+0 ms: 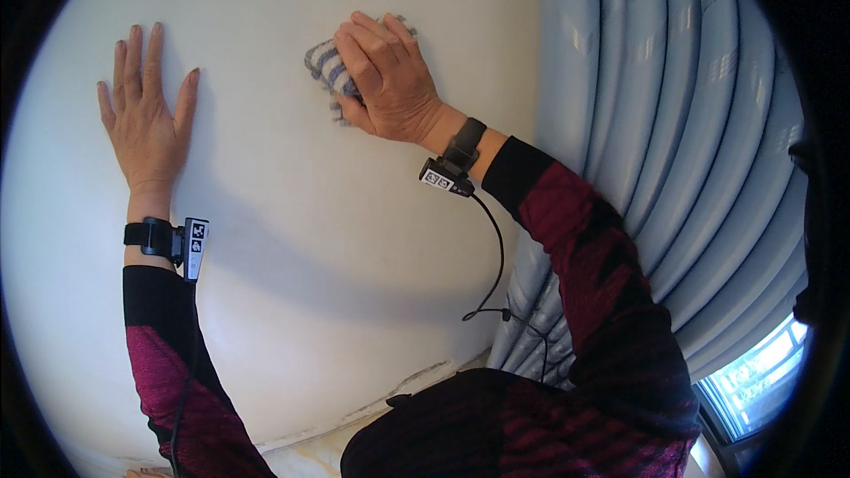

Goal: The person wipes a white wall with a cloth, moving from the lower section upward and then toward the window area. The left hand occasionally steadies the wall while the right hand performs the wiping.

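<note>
My right hand [392, 83] grips a folded cloth [327, 66] with blue and white stripes and presses it against a pale wall [279, 172]. The cloth sticks out to the left of my fingers and a little past their tips; the rest of it is hidden under the hand. To the left, my left hand [149, 106] lies flat on the same wall with its fingers spread, holding nothing. Each wrist wears a black strap with a small cabled device.
Long light-blue curtains [637, 113] hang in folds along the right side, close to my right arm. A window [757, 372] shows at the lower right. Along the wall's bottom edge runs a rough, cracked line [412, 382], with a marbled surface [319, 451] below it.
</note>
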A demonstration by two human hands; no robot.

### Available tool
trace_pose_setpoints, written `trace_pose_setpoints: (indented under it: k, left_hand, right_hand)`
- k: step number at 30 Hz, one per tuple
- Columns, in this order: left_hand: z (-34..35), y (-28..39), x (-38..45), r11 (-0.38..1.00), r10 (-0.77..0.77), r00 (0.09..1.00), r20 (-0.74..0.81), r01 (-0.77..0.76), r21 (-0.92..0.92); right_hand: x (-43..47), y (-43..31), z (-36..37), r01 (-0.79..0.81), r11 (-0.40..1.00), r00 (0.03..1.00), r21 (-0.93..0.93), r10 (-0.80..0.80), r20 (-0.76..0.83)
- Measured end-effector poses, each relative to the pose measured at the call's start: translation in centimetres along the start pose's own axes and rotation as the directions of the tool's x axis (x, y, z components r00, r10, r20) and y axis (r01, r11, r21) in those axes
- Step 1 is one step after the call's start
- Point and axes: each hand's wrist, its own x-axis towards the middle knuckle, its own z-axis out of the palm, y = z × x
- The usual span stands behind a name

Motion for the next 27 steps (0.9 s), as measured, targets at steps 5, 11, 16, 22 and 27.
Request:
trace_pose_setpoints:
  k: [5,11,16,22,27]
  left_hand:
    - [0.1,0.6,0.1,1.0,-0.019,0.999,0.05,0.018,0.016]
    - [-0.1,1.4,0.8,0.995,-0.057,0.997,0.044,0.061,-0.08]
    - [-1.5,0.3,0.4,0.992,-0.081,0.997,-0.001,0.08,-0.097]
    - [-1.8,-0.1,0.5,0.989,-0.13,0.984,0.124,0.137,-0.048]
    - [-2.4,0.4,1.2,0.987,-0.15,0.975,0.167,0.159,-0.041]
  right_hand:
    - [0.1,0.2,-0.7,-0.012,1.0,1.0,-0.013,0.013,0.026]
    - [2.8,1.1,-2.4,0.001,0.997,1.0,-0.075,-0.002,-0.006]
    - [10.7,3.2,0.4,-0.006,0.976,0.975,-0.217,-0.043,-0.22]
    - [20.5,6.6,3.4,-0.186,0.956,0.956,-0.227,0.123,-0.268]
    - [24.8,6.5,4.2,-0.24,0.948,0.921,-0.21,0.154,-0.357]
